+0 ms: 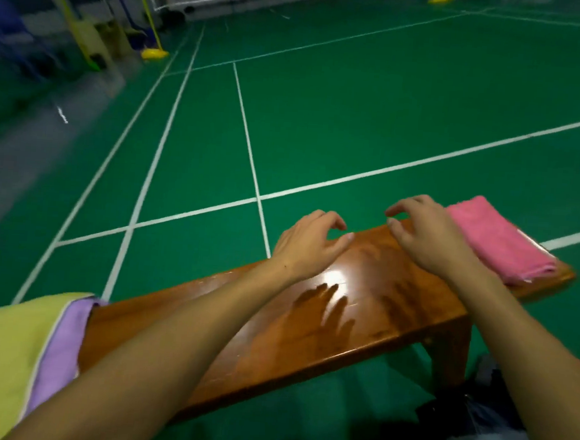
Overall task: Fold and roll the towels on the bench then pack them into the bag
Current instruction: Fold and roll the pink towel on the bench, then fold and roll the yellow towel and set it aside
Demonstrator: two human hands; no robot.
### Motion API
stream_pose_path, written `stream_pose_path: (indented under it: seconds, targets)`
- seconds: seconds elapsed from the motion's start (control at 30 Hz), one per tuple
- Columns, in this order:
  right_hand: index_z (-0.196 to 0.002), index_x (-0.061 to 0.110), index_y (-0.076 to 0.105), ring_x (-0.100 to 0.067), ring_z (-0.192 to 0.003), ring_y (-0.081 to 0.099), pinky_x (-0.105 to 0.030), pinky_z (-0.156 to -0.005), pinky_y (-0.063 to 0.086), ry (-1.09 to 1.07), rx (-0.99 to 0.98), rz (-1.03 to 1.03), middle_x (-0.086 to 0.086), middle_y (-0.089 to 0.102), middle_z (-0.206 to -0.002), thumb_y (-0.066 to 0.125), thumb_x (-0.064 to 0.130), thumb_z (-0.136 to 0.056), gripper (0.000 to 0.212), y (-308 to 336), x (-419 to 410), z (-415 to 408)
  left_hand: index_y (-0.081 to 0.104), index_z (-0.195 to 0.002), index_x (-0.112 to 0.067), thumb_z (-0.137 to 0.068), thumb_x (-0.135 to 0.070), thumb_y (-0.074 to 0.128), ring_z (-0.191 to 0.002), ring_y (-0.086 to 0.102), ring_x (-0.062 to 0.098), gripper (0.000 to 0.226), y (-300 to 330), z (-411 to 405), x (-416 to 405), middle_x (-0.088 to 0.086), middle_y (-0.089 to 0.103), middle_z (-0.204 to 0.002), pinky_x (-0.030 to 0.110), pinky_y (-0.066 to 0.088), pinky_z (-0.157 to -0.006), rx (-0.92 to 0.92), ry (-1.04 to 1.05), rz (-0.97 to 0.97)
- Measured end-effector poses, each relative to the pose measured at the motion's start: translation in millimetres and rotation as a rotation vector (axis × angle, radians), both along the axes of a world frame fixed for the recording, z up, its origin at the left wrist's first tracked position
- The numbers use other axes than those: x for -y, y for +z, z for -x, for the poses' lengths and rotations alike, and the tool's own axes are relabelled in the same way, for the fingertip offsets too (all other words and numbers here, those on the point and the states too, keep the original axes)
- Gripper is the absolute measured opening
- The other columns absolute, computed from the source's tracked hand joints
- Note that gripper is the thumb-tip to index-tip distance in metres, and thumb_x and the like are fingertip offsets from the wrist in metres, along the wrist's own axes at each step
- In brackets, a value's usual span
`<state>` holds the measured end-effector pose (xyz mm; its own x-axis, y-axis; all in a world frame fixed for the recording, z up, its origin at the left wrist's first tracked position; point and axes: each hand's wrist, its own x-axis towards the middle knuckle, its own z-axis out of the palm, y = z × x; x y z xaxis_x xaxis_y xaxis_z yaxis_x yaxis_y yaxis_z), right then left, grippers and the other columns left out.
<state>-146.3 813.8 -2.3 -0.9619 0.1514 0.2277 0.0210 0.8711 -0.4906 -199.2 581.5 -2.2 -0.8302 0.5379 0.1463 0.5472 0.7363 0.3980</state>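
towels at both ends of the bench, my hands bare between them

the pink towel (501, 241) lies folded into a thick, soft rectangle at the right end of the bench (274, 332), its fuzzy pile showing along the layered edge. at the left end a yellow towel (1, 354) spreads flat and smooth, trimmed with a thin white border, and a purple towel (64, 341) peeks out from under it as a narrow strip. the bench is polished brown wood, glossy enough to catch a bright glare and the dark shadows of my fingers in its middle.

my left hand (309, 245) hovers above the bench with fingers loosely curled, holding nothing. my right hand (425, 232) hovers just beside the pink towel, fingers arched and relaxed, also holding nothing; i cannot tell whether its back edge brushes the cloth.

a dark bag (472, 435) sits on the floor at the lower right, near the bench leg, partly hidden by my right forearm. around it stretches green court floor (358, 104) with white lines, and yellow post bases stand far off.
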Motion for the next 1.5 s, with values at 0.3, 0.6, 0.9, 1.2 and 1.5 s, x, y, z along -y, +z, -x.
stream_pose_path:
  seconds: [0.3, 0.6, 0.9, 1.2, 1.5]
  targets:
    - [-0.117, 0.022, 0.071, -0.024, -0.115, 0.061, -0.042, -0.102, 0.048, 0.512, 0.037, 0.021, -0.003, 0.065, -0.119, 0.063, 0.032, -0.102, 0.02, 8, 225, -6, 0.062, -0.123, -0.034, -0.102, -0.063, 0.047, -0.116, 0.061, 0.012, 0.039, 12, -85, 256, -0.012, 0.062, -0.122, 0.041, 0.055, -0.087, -0.07, 0.345, 0.16]
    - [-0.119, 0.025, 0.07, -0.013, -0.111, 0.059, -0.035, -0.098, 0.047, 0.872, 0.156, 0.005, 0.004, 0.066, -0.12, 0.059, 0.034, -0.104, 0.021, -10, 408, -23, 0.063, -0.128, -0.03, -0.101, -0.063, 0.052, -0.109, 0.061, 0.017, 0.044, -13, -159, 447, -0.005, 0.063, -0.125, 0.035, 0.054, -0.078, -0.004, 0.743, 0.325]
    - [-0.082, 0.011, 0.074, -0.017, -0.072, 0.067, -0.047, -0.074, 0.055, 0.843, 0.298, 0.324, -0.001, 0.075, -0.077, 0.059, 0.033, -0.101, 0.032, -68, 531, -30, 0.073, -0.098, -0.032, -0.095, -0.041, 0.066, -0.091, 0.067, 0.016, 0.013, -36, -160, 489, -0.013, 0.07, -0.093, 0.031, 0.046, -0.063, -0.005, 0.919, 0.214]
    - [-0.108, 0.001, 0.061, -0.02, -0.054, 0.054, -0.033, -0.05, 0.047, 0.529, 0.665, 1.028, -0.007, 0.056, -0.067, 0.062, 0.038, -0.105, 0.037, -46, 600, -28, 0.082, -0.09, -0.025, -0.091, -0.025, 0.082, -0.079, 0.069, -0.001, 0.001, -18, -159, 507, -0.014, 0.076, -0.082, 0.021, 0.054, -0.074, 0.038, 0.822, -0.41]
    - [-0.105, 0.01, 0.056, -0.022, -0.069, 0.061, -0.039, -0.059, 0.05, 0.418, 0.334, 1.069, -0.005, 0.071, -0.078, 0.063, 0.027, -0.106, 0.019, -20, 477, -19, 0.071, -0.1, -0.037, -0.093, -0.059, 0.065, -0.095, 0.061, 0.001, 0.023, -11, -150, 470, -0.022, 0.068, -0.099, 0.036, 0.057, -0.08, -0.056, 0.633, -0.105]
